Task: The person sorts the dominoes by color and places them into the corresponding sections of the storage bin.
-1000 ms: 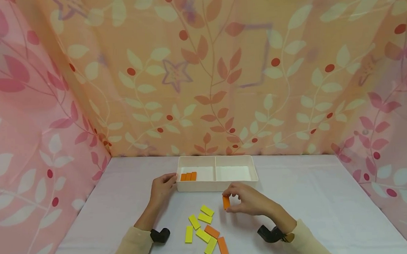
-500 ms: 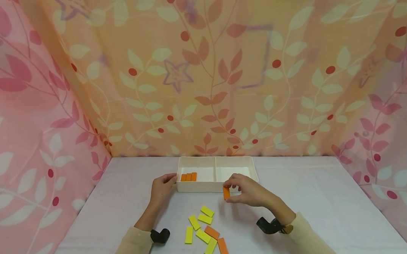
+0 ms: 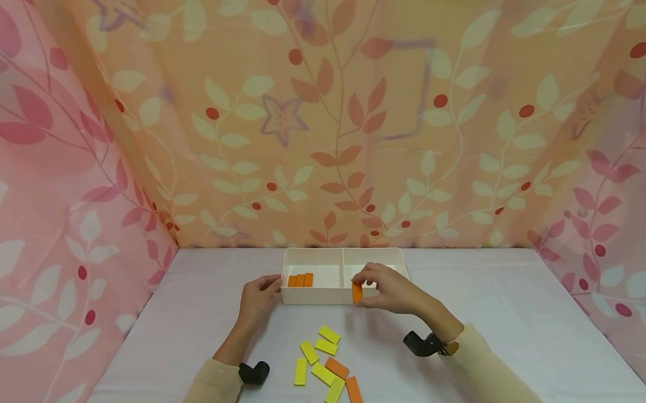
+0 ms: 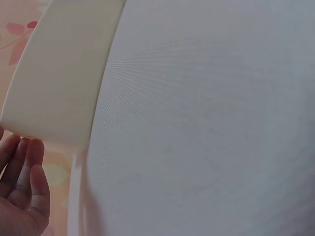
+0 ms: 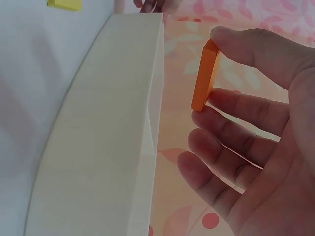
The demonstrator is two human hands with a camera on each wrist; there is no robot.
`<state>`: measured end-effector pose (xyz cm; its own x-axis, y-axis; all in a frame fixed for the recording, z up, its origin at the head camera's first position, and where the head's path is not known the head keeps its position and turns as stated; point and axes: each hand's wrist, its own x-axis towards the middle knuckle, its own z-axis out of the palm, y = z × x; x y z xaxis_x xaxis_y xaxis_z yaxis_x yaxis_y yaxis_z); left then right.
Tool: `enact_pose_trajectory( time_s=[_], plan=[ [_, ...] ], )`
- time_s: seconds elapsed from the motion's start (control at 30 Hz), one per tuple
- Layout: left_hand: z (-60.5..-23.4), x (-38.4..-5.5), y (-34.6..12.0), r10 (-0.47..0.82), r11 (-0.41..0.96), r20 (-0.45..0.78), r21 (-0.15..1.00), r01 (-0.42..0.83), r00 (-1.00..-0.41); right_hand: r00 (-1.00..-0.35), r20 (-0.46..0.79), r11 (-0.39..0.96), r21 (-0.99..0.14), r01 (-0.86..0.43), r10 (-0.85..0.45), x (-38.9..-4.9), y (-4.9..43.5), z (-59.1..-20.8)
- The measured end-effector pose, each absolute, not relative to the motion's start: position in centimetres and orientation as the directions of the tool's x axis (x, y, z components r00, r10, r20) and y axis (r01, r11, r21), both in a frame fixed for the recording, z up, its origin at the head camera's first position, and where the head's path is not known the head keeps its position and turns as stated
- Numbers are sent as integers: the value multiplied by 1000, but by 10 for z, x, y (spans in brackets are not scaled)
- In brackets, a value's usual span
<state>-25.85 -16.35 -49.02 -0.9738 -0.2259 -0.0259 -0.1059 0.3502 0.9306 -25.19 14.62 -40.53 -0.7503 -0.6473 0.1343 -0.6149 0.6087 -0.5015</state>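
My right hand (image 3: 393,290) pinches an orange domino-like block (image 3: 357,292) lengthwise between thumb and fingertips. In the head view the block overlaps the front wall of a white two-compartment box (image 3: 316,295); the right wrist view shows it upright, above the box's rim. Several orange blocks (image 3: 300,280) stand in a row in the left compartment. At the box's left end is my left hand (image 3: 257,302). Its extended fingers (image 4: 33,152) touch the end wall in the left wrist view, the thumb held apart.
Several yellow blocks (image 3: 300,371) lie scattered on the white-covered table (image 3: 198,327) in front of the box. Two orange blocks, one at the front (image 3: 354,392), lie among them. A floral curtain (image 3: 235,169) rises behind the table.
My right hand has carried the orange block away from the person, from above the table up to the box's front wall. The left hand has stayed at the box's left end.
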Motion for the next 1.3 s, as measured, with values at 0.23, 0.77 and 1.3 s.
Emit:
enact_pose_trajectory(
  time_s=[0.23, 0.77, 1.3],
  plan=[
    [-491, -260, -165, -216, 359, -21, 928, -99, -976, -754, 151, 626, -468, -624, -639, -257, 141, -402],
    [-491, -260, -164, -224, 372, -26, 922, -110, -974, -759, 173, 643, -435, -631, -628, -279, 134, -401],
    [-489, -259, -164, -221, 367, -44, 922, -125, -974, -783, 110, 670, -454, -587, -612, -306, 119, -401]
  ],
)
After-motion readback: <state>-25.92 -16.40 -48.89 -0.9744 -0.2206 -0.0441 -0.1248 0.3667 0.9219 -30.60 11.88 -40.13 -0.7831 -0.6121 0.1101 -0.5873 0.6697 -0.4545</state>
